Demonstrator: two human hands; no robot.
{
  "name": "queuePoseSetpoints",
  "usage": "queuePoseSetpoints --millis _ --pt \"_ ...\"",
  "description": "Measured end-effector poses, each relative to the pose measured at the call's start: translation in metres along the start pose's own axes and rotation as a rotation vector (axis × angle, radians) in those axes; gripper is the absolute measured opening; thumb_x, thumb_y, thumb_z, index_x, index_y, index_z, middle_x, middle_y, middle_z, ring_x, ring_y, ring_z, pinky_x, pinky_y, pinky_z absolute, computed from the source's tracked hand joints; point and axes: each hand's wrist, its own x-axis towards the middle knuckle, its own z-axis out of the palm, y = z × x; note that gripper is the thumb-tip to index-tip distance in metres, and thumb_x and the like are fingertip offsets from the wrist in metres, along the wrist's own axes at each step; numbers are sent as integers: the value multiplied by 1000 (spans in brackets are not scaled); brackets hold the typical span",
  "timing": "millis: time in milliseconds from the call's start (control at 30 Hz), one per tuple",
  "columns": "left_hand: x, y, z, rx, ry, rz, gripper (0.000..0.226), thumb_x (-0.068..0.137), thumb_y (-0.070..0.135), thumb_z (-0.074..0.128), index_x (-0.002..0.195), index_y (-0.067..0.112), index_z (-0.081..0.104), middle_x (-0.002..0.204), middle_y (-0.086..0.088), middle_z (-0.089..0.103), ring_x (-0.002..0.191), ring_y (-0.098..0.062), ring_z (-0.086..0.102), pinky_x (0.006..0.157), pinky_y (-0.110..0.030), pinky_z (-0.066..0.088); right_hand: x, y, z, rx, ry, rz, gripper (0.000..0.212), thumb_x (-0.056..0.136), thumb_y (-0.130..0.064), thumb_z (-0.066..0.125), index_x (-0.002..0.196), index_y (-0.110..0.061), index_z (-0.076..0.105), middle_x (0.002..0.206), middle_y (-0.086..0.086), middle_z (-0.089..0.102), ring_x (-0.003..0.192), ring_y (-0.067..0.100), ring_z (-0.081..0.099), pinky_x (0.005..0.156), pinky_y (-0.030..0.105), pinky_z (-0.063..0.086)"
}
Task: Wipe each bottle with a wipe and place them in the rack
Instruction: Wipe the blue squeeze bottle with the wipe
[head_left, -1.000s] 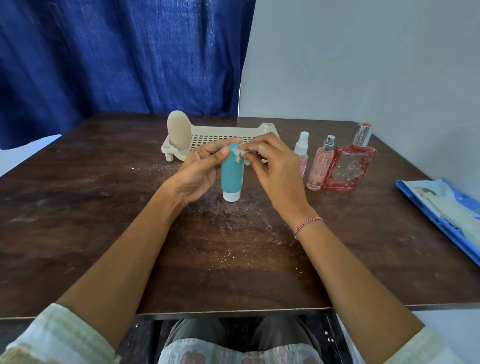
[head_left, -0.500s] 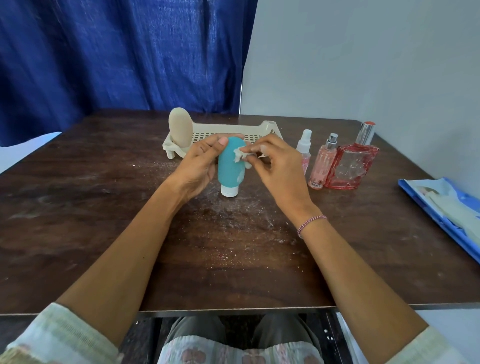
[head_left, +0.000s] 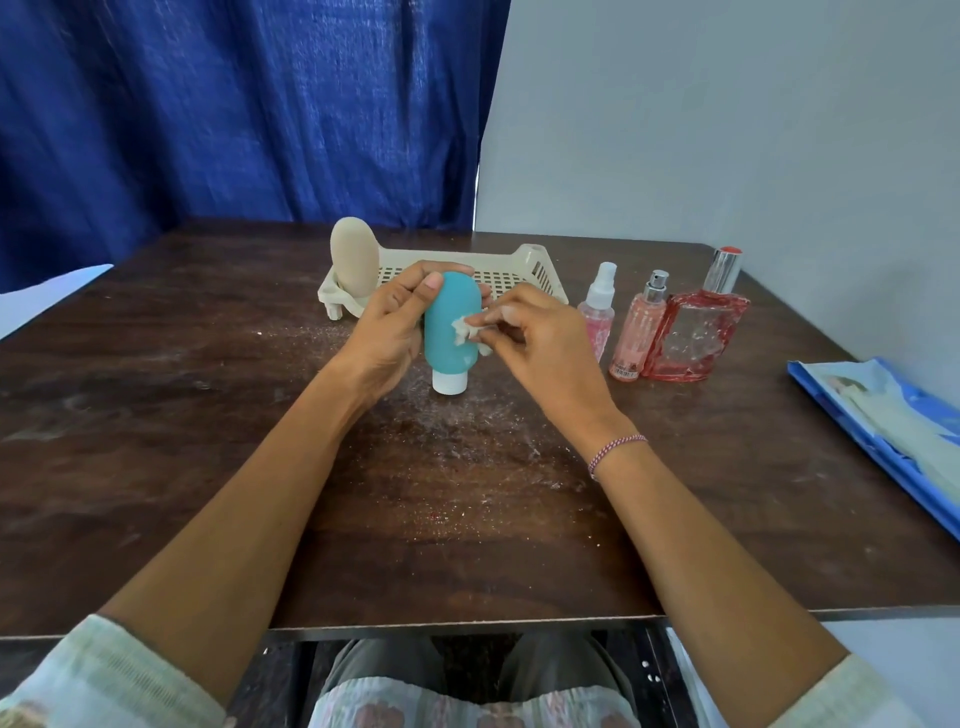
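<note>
The left hand (head_left: 387, 327) grips the rounded teal plastic bottle (head_left: 448, 345), cap-down on the dark wooden tabletop (head_left: 208, 415) before the far-edge cream slotted rack (head_left: 519, 270), as the crumpled white wipe (head_left: 464, 328) pinched by the right hand (head_left: 543, 340) has slid down to mid-body, wiping unfinished.

Nearest bottle (head_left: 451, 332) just before the rack (head_left: 524, 267) — another bottle (head_left: 356, 262) in its left end, three bottles (head_left: 638, 332) to its right.

Left hand (head_left: 389, 332) and right hand (head_left: 545, 345) close together, both curled.
</note>
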Motion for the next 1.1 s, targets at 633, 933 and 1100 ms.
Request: queuePoseSetpoints --millis 633,933,1100 --pt "-2 -1 0 32 33 23 26 101 14 35 106 11 61 97 -1 71 95 -15 64 83 -30 55 3 -2 -1 9 -18 9 12 82 -14 68 90 -5 70 89 4 64 81 2 54 71 9 44" --pt "1 -4 7 55 -6 27 24 94 21 43 100 17 66 94 3 69 89 -10 61 81 -26 51 10 3 -8 118 247 11 6 79 -6 71 85 -3 69 88 4 65 80 11 63 69 24 55" --pt "0 -5 5 18 -2 22 24 101 13 34 105 8 57 95 1 71 92 -12 64 81 -29 55 6 9 -12 156 29 56 10 75 -9 75 83 -7 70 84 1 65 75 9 62 69 23 54"
